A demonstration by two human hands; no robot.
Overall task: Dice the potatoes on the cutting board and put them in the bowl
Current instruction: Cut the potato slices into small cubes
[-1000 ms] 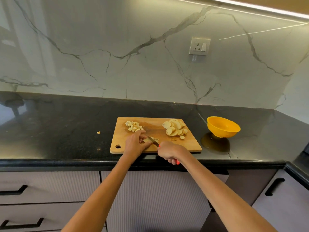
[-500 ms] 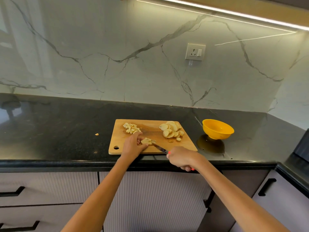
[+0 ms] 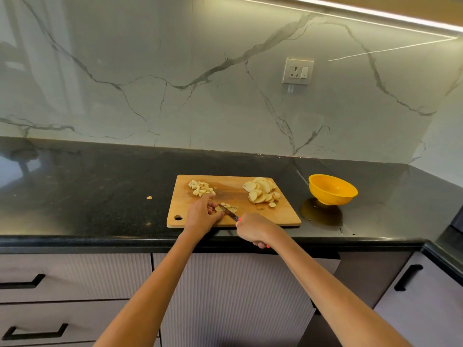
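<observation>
Mid-frame: left hand (image 3: pixel 203 216) pinning slices (image 3: pixel 226 208), right hand (image 3: pixel 255 227) gripping knife (image 3: pixel 229 213). Wet potato likely slippery; I'm holding edges, fingertips tucked.

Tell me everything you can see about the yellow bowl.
The yellow bowl looks like glossy plastic, round with a narrower base. It stands upright on the black countertop, right of the cutting board and apart from it. Its inside looks empty. Neither hand touches it. Its reflection shows on the counter in front.
</observation>
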